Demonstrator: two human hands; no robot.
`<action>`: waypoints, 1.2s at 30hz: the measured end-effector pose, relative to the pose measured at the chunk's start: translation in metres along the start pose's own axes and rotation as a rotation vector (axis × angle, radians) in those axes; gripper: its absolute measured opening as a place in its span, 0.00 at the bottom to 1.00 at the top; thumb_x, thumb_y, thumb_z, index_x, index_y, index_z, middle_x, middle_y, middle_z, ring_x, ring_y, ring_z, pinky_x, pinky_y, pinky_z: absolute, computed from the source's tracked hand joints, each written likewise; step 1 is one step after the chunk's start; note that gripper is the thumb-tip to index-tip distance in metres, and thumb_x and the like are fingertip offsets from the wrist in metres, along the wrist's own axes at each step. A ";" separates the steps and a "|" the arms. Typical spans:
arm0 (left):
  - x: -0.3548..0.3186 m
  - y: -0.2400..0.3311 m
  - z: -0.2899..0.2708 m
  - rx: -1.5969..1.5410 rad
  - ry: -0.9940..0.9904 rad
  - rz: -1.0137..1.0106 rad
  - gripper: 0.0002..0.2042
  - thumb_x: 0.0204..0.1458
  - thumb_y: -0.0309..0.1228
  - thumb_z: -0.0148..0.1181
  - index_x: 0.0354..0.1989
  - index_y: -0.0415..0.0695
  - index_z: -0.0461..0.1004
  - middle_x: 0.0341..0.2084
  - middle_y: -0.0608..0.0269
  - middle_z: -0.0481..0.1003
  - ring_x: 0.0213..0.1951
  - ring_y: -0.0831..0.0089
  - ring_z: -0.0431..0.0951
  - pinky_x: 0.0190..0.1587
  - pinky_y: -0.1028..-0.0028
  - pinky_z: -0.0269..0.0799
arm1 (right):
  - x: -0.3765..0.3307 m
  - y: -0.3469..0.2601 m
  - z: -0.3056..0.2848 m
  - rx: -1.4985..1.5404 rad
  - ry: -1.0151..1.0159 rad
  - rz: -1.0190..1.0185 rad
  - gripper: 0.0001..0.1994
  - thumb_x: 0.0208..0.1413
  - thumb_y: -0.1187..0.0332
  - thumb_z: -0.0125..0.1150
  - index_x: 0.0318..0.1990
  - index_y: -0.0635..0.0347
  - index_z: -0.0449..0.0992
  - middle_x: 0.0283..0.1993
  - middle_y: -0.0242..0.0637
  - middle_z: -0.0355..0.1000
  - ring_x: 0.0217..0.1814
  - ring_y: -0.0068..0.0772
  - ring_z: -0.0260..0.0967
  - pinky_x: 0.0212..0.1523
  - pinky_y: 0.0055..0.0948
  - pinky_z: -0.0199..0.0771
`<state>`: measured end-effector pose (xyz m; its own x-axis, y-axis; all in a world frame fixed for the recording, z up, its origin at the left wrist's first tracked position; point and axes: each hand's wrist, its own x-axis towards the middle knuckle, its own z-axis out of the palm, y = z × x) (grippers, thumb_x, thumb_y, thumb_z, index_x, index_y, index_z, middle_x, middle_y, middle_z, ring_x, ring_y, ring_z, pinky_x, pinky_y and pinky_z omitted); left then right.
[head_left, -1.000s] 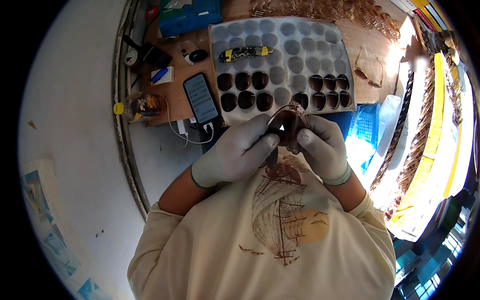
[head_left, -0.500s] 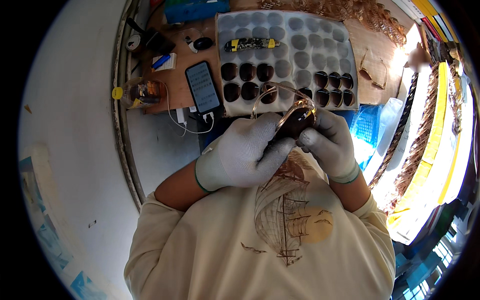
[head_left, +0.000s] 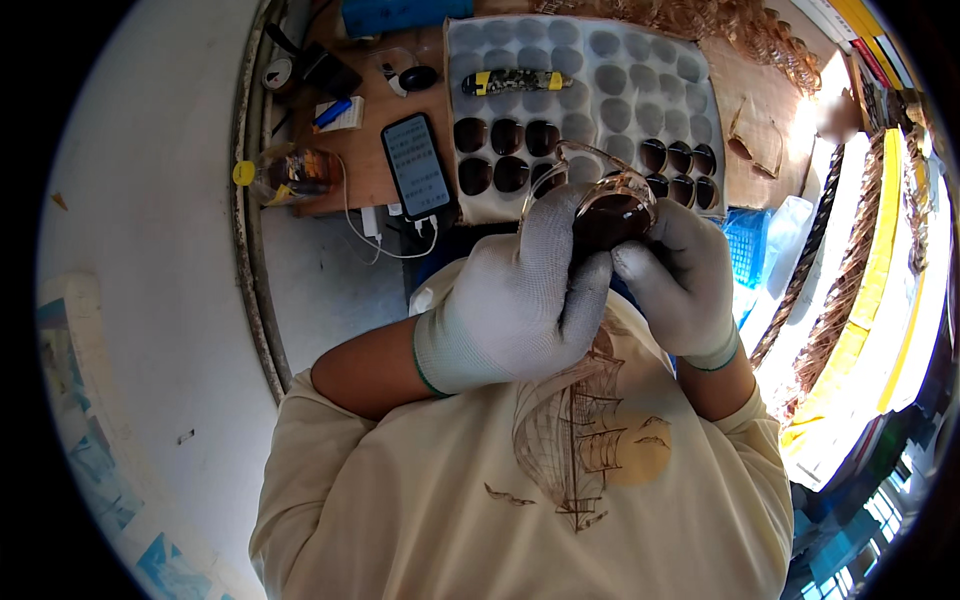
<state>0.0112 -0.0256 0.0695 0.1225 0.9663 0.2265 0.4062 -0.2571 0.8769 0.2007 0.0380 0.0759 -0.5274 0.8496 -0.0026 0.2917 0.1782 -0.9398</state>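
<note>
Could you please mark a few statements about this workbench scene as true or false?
1. Both hands, left and right, wear white gloves. True.
2. The hands hold a pair of glasses with a dark lens between them. True.
3. The phone lies inside the tray. False: it lies on the wooden bench left of the tray, a cable plugged in.
4. Every tray pocket holds a dark lens. False: most pockets are empty; lenses fill only some.
5. A bottle with a yellow cap lies left of the phone. True.

One phone [head_left: 417, 165], one bottle [head_left: 285, 172], one grey tray [head_left: 640, 90] — two gloved hands, left [head_left: 510, 300] and right [head_left: 680, 280].
</note>
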 end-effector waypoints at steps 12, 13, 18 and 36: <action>0.023 -0.023 -0.005 0.256 -0.321 -0.006 0.23 0.50 0.27 0.63 0.55 0.35 0.68 0.23 0.48 0.78 0.23 0.55 0.81 0.27 0.64 0.77 | 0.009 0.044 -0.009 0.005 0.070 -0.170 0.24 0.42 0.69 0.76 0.47 0.65 0.73 0.45 0.44 0.73 0.44 0.39 0.72 0.46 0.33 0.75; 0.026 -0.024 -0.002 0.264 -0.432 -0.006 0.22 0.50 0.28 0.63 0.54 0.36 0.70 0.23 0.49 0.78 0.24 0.53 0.81 0.27 0.62 0.77 | 0.007 0.049 -0.016 -0.025 -0.026 -0.239 0.24 0.42 0.69 0.75 0.47 0.66 0.73 0.46 0.46 0.73 0.46 0.42 0.72 0.47 0.35 0.74; 0.053 -0.037 0.014 0.164 -0.677 0.132 0.14 0.46 0.32 0.67 0.41 0.39 0.77 0.25 0.50 0.79 0.27 0.53 0.82 0.31 0.63 0.78 | -0.024 0.082 -0.021 0.032 -0.187 -0.248 0.13 0.42 0.71 0.70 0.35 0.67 0.74 0.42 0.51 0.73 0.46 0.48 0.72 0.49 0.40 0.73; 0.080 -0.139 0.126 0.348 -0.426 -0.198 0.21 0.54 0.41 0.64 0.47 0.36 0.72 0.38 0.46 0.78 0.41 0.50 0.80 0.45 0.59 0.76 | -0.047 0.088 -0.028 0.261 0.408 0.041 0.33 0.55 0.86 0.50 0.69 0.67 0.49 0.59 0.56 0.73 0.53 0.39 0.77 0.57 0.32 0.76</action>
<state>0.0784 0.0853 -0.0876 0.3378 0.9235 -0.1817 0.7236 -0.1314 0.6776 0.2737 0.0279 0.0033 -0.1486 0.9879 0.0438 0.0680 0.0544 -0.9962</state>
